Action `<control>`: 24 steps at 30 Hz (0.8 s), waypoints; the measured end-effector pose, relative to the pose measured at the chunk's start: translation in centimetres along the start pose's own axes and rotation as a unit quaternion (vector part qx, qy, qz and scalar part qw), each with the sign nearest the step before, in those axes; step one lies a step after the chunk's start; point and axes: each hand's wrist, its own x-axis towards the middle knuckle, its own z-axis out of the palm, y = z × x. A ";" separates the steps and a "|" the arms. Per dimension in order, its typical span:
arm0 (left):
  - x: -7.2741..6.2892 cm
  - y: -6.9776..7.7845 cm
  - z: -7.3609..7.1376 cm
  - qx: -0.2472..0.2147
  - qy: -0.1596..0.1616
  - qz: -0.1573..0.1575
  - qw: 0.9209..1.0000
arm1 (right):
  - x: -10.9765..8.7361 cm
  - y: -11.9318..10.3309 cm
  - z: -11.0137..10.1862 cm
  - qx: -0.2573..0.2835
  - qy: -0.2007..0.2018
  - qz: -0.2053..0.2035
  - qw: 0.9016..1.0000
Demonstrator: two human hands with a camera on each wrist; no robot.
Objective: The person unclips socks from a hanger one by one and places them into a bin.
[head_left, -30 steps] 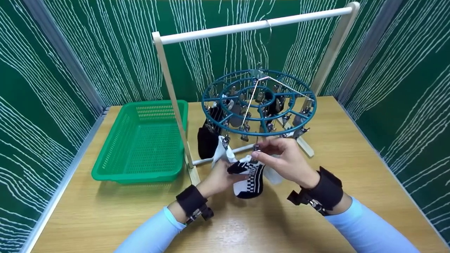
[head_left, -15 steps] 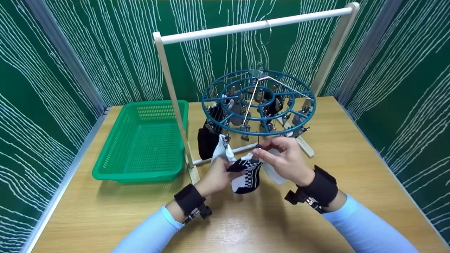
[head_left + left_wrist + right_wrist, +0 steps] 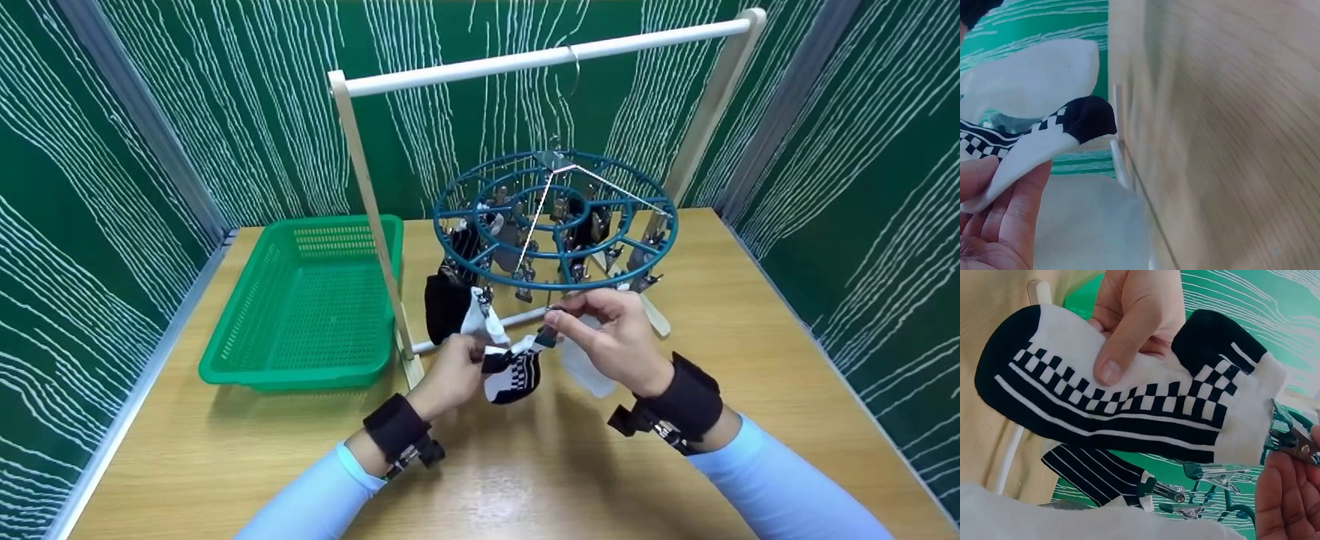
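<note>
A black-and-white checkered sock is stretched between my two hands, below the front rim of the round blue hanger. My left hand pinches it; the left wrist view shows the thumb over the white side of the sock and the fingers beneath. With thumb and fingers, my right hand grips a metal clip hanging from the hanger. That clip meets the white cuff of the sock in the right wrist view. White socks hang on either side, one left and one behind my right hand.
The hanger hooks onto a white rail on a wooden stand. More clips and several dark and grey socks, including a black one, hang from it. A green basket stands on the table at left.
My left hand has moved a little left with the sock, and the toe of the sock has risen. My right hand stays at the clip, almost in place.
</note>
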 end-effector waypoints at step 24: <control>-2.8 4.0 -7.5 0.023 -0.001 -0.005 1.000 | -0.4 -0.1 -0.6 -0.041 0.004 -0.007 0.999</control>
